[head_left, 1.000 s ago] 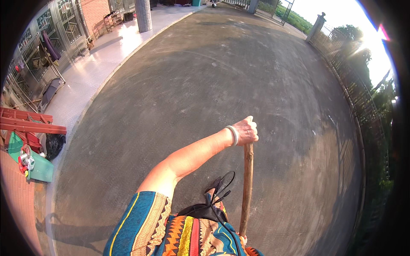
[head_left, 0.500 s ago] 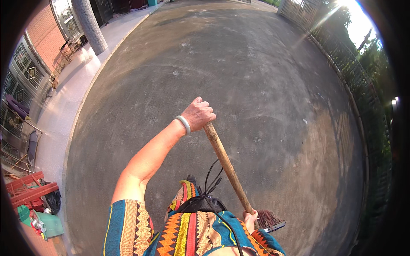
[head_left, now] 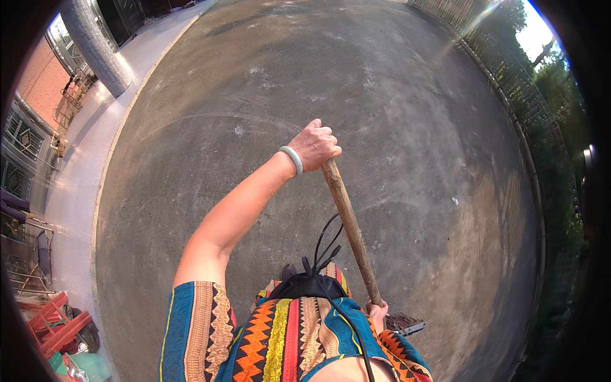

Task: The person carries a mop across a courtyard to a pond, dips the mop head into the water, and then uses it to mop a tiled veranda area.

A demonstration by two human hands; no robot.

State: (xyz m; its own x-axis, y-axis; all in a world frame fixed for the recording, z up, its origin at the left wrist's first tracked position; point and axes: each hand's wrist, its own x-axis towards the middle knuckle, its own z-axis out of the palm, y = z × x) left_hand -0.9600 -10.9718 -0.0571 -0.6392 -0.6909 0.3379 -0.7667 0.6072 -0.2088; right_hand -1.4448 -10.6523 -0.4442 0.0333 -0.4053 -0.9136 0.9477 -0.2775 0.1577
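Across my front slants a long-handled broom, its thick wooden handle worn and brown. My left hand, a pale bangle at the wrist, is closed in a fist round the handle's upper end. Lower down, beside my right hip, the fingers of my right hand wrap round the same handle. Just past that hand shows part of a head with dark reddish-brown bristles and a pale edge. My right arm and sleeve hide the rest of it.
Dark grey paving spreads ahead. On the left runs a pale raised walkway with a round pillar. A red rack and a green bin stand at lower left. A fence and greenery line the right.
Both hands still grip the broom. My left hand and the handle's top have shifted up and right in view. The surroundings have slid left and the bristles show less.
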